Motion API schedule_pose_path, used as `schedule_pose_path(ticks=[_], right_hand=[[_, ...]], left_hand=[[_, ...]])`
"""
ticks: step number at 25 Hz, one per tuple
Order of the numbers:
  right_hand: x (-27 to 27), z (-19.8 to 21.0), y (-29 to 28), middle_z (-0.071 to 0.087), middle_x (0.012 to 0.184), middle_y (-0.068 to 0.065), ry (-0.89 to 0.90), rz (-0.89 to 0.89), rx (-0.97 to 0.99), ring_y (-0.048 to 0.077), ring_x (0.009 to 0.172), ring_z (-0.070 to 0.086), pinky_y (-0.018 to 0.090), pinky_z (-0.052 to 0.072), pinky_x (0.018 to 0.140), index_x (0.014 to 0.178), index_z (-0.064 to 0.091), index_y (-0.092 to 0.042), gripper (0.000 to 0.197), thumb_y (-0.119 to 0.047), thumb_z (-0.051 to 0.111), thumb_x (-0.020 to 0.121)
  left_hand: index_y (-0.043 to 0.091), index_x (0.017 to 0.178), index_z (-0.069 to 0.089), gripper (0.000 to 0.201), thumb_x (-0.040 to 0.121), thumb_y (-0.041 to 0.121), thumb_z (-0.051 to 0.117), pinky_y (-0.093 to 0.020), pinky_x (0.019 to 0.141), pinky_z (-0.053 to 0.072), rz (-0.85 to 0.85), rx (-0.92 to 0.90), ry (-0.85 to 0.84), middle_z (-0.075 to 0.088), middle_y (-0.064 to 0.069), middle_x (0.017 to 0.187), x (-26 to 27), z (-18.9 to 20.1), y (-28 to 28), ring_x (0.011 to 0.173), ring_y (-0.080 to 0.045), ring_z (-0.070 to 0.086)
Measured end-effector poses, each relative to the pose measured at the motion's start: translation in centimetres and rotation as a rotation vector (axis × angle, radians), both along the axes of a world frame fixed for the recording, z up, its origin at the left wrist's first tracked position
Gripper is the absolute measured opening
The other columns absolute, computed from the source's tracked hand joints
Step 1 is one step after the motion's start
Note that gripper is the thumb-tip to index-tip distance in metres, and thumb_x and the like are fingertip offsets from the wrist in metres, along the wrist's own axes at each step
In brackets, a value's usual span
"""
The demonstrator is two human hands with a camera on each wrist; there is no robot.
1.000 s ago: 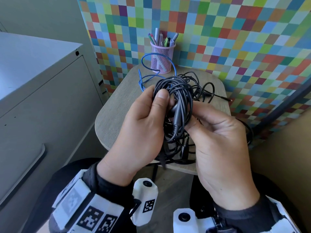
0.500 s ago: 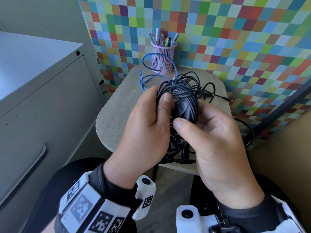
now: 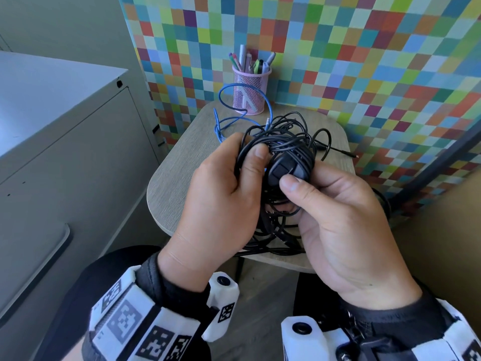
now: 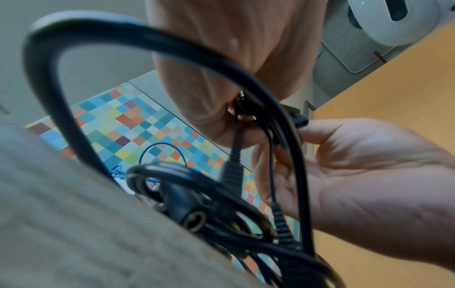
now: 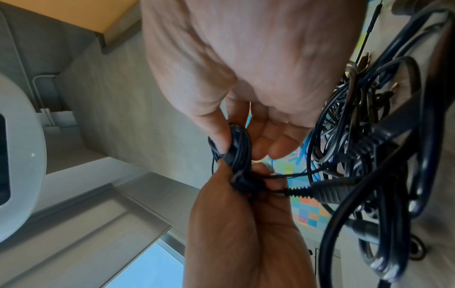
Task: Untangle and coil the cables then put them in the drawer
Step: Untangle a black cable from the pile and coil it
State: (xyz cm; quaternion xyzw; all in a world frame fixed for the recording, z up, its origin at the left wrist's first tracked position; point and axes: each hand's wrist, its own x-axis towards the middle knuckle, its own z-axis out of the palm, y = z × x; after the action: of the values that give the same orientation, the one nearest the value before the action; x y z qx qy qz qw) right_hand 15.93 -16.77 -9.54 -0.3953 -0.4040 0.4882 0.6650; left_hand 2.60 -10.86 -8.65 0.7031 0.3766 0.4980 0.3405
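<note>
Your left hand point(image 3: 221, 194) has its grip curled round a bundle of black cable loops point(image 3: 283, 144), thumb pressed over the strands, and your right hand point(image 3: 335, 217) is pinching the same bundle from the other side, thumb tip on a dark rounded piece point(image 3: 282, 169) that the loops wrap around; what that piece is, the views do not make clear. So the coil sits right between your two grips, touching both, held up above the desk point(image 3: 182, 162). The relation that matters is below your grips: from the bundle, loose black strands and plugs point(image 4: 231, 175) hang down toward the tangle point(image 3: 276, 235) lying on the desk's near edge, so the free length runs downward and slightly away from you, while the coil's loops stand roughly upright between your thumbs. I judge the next wrap has to draw that hanging length up out of the pile, and your right hand is the nearer one to it, since the strands fall past its palm in the left wrist view. Watch for the hanging plugs snagging other loops as you pull. Beyond your grips, farther along the desk, the blue cable point(image 3: 234, 110) lies apart from the coil, curled just beside the pink pen cup point(image 3: 250, 92), not yet coiled. The cabinet point(image 3: 65, 165) stands off to your left grip's side; whether its front is the drawer, I cannot tell.
</note>
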Motion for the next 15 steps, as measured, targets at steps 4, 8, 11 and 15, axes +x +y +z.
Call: schedule_pose_path(ticks=[4, 8, 11, 15], right_hand=[[-0.2, 0.1, 0.1, 0.077, 0.105, 0.020, 0.075, -0.021, 0.011, 0.028, 0.095, 0.070, 0.039, 0.061, 0.085, 0.103, 0.078, -0.005, 0.020, -0.007, 0.073, 0.084], [-0.9, 0.5, 0.1, 0.077, 0.095, 0.015, 0.130, -0.058, 0.028, 0.026, 0.083, 0.070, 0.041, 0.061, 0.072, 0.104, 0.067, -0.005, 0.021, -0.006, 0.073, 0.084], [-0.8, 0.9, 0.0, 0.076, 0.093, 0.017, 0.155, -0.049, 0.052, 0.025, 0.077, 0.071, 0.036, 0.060, 0.063, 0.105, 0.061, -0.005, 0.020, -0.002, 0.070, 0.088], [-0.3, 1.0, 0.0, 0.070, 0.087, 0.021, 0.180, -0.003, 0.045, 0.031, 0.063, 0.062, 0.040, 0.053, 0.054, 0.107, 0.057, -0.013, 0.032, 0.006, 0.061, 0.082]], left_hand=[[0.002, 0.091, 0.064, 0.034, 0.107, 0.030, 0.053, -0.036, 0.051, 0.056, -0.141, -0.241, -0.128, 0.067, -0.008, 0.069, -0.4, -0.1, 0.4, 0.056, -0.017, 0.062], [-0.006, 0.092, 0.061, 0.036, 0.101, 0.029, 0.059, -0.024, 0.042, 0.047, -0.311, -0.492, -0.392, 0.062, -0.009, 0.067, -0.6, 0.1, 0.6, 0.050, -0.017, 0.055], [-0.001, 0.089, 0.062, 0.028, 0.100, 0.026, 0.060, -0.024, 0.040, 0.047, -0.398, -0.534, -0.489, 0.062, -0.011, 0.067, -0.7, 0.3, 0.4, 0.045, -0.017, 0.053], [0.003, 0.082, 0.062, 0.026, 0.096, 0.024, 0.055, -0.025, 0.042, 0.048, -0.463, -0.556, -0.492, 0.061, -0.012, 0.066, -0.7, 0.2, 0.3, 0.045, -0.019, 0.054]])
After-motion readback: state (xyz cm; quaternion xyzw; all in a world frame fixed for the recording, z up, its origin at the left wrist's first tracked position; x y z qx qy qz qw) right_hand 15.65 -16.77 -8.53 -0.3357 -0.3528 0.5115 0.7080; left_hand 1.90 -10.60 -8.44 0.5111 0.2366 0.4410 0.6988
